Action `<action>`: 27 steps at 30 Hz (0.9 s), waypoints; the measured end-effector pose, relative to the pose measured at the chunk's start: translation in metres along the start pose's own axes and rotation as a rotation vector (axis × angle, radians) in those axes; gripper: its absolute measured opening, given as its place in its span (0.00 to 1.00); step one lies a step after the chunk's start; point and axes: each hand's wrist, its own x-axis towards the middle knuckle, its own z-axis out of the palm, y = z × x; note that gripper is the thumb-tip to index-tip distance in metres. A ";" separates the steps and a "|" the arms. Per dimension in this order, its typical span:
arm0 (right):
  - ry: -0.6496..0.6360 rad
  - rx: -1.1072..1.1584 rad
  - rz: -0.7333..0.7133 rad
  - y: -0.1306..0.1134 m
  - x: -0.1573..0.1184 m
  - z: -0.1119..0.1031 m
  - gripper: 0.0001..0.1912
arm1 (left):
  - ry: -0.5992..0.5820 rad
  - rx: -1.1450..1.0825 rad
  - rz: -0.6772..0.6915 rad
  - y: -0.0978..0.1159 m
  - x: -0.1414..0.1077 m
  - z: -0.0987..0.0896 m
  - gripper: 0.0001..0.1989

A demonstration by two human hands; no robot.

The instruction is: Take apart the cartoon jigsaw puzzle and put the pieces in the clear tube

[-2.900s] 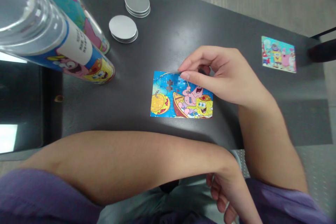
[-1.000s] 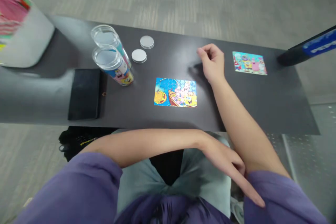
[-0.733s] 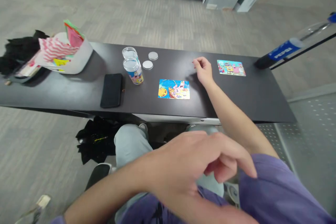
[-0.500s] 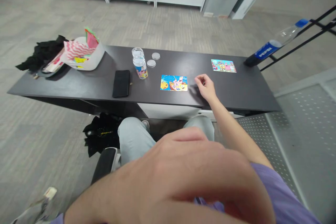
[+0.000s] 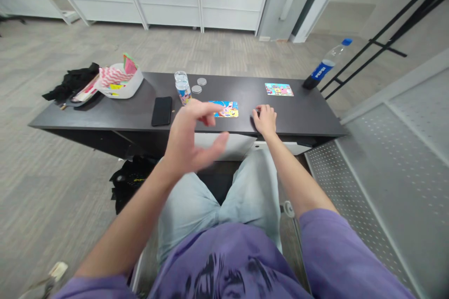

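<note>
My left hand [image 5: 191, 138] is raised over the front edge of the dark table, thumb and fingers apart, holding nothing. From my viewpoint it partly covers a blue cartoon card [image 5: 228, 109] lying flat. To the right of that card, my right hand [image 5: 265, 120] rests on the tabletop, fingers bent and thumb a little apart, with nothing visible in it. A second cartoon card [image 5: 279, 89] lies farther back. Two clear jars stand behind my left hand; the nearer jar [image 5: 183, 91] has cartoon pictures in it or on it. Two round silver lids, one nearer [image 5: 197, 89], lie beside them.
A black phone [image 5: 162, 111] lies left of the jars. Farther left are a white basket [image 5: 129, 88] of colourful cloth and a black cloth bundle [image 5: 72, 79]. A Pepsi bottle [image 5: 321, 71] stands at the right end of the table, near a black metal frame [image 5: 382, 46].
My left hand has dropped away from close to the camera and moved forward to the table edge, its fingers spreading. My right hand has come down onto the tabletop. The view has shifted.
</note>
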 end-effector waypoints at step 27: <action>-0.203 0.017 -0.366 -0.109 -0.027 0.014 0.29 | -0.729 0.526 -0.441 -0.193 -0.014 0.073 0.54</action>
